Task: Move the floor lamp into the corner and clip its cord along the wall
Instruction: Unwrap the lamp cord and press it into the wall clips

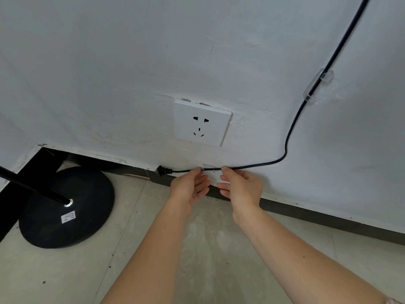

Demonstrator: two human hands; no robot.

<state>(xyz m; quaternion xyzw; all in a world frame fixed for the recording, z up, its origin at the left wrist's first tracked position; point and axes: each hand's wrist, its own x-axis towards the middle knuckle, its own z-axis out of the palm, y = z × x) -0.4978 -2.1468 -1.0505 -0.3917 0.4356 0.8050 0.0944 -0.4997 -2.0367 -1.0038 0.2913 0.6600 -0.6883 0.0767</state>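
The floor lamp's round black base (65, 207) stands on the floor in the corner at the left, its black pole (32, 187) leaning up out of frame. The black cord (291, 128) runs down the white wall through a clear clip (317, 86), bends left and ends in a loose black plug (163, 170) below the socket. A second clear clip (207, 167) sits low on the wall on the cord. My left hand (190, 187) and my right hand (241, 187) each pinch the cord with thumb and forefinger, one on either side of that clip.
A white wall socket (202, 122) sits just above my hands with nothing plugged in. A dark skirting board (306, 212) runs along the wall's foot. Pale floor tiles (142, 249) lie below, and a black strip (32, 167) marks the corner at left.
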